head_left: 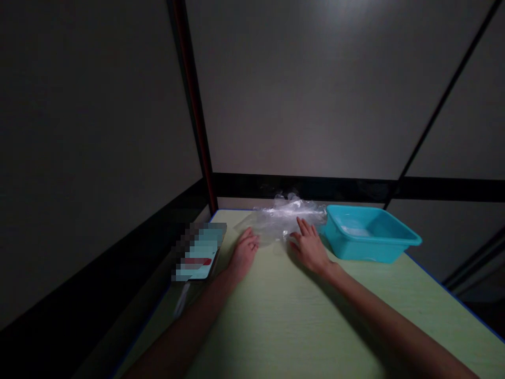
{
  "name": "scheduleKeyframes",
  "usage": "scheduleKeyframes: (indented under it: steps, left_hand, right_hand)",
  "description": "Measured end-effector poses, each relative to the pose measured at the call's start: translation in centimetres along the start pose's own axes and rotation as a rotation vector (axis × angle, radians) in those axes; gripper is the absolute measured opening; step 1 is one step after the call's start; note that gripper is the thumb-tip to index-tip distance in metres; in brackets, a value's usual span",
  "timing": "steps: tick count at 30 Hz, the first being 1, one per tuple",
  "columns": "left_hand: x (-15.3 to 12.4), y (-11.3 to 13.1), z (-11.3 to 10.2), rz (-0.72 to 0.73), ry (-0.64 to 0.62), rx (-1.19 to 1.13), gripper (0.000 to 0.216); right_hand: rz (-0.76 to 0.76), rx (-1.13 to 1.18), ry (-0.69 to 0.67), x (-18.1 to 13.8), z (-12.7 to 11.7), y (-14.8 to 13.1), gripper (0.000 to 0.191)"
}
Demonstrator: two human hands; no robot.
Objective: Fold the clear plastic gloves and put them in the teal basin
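A heap of crumpled clear plastic bags (286, 217) lies at the far end of a pale green table (288, 321). My left hand (243, 253) rests on the table just in front of the heap's left edge, its fingers curled loosely and touching the plastic. On the heap's near right side rests my right hand (309, 246), flat with its fingers stretched out and apart. Neither hand has lifted anything.
A turquoise plastic basin (371, 232) stands at the far right of the table, close beside my right hand. A phone-like device (200, 251) with a lit screen lies at the table's left edge. Dark walls close in behind and to the left.
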State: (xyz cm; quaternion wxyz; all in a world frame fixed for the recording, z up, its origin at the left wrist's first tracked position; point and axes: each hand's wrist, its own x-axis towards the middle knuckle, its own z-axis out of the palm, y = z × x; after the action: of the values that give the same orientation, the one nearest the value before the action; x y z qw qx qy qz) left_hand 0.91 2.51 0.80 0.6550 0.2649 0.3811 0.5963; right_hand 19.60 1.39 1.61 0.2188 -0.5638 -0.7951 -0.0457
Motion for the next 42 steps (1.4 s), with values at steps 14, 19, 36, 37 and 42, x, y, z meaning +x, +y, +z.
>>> scheduleKeyframes:
  steps: [14,19,36,37,42]
  left_hand:
    - [-4.7,-2.2,1.3,0.320,-0.326,0.443,0.034]
    - [-3.9,-3.0,1.2,0.242,-0.267,0.391,0.033]
    - [-3.0,-0.4,-0.4,-0.446,-0.527,-0.035,0.061]
    - [-3.2,-0.2,-0.5,-0.473,-0.575,-0.068,0.064]
    - [-4.6,-0.3,-0.3,-0.435,-0.734,-0.138,0.073]
  right_hand:
    - [-0.065,-0.007,-0.072,-1.8,-0.7,0.6,0.048]
    - [-0.231,0.115,-0.087,-3.5,-1.9,-0.4,0.047]
    - [-0.405,0.623,-0.231,-7.6,-4.9,-0.6,0.028]
    - [-0.363,0.655,-0.207,-7.5,-4.7,-0.5,0.026]
    - [-0.287,0.757,-0.159,-7.2,-4.0,-0.7,0.025]
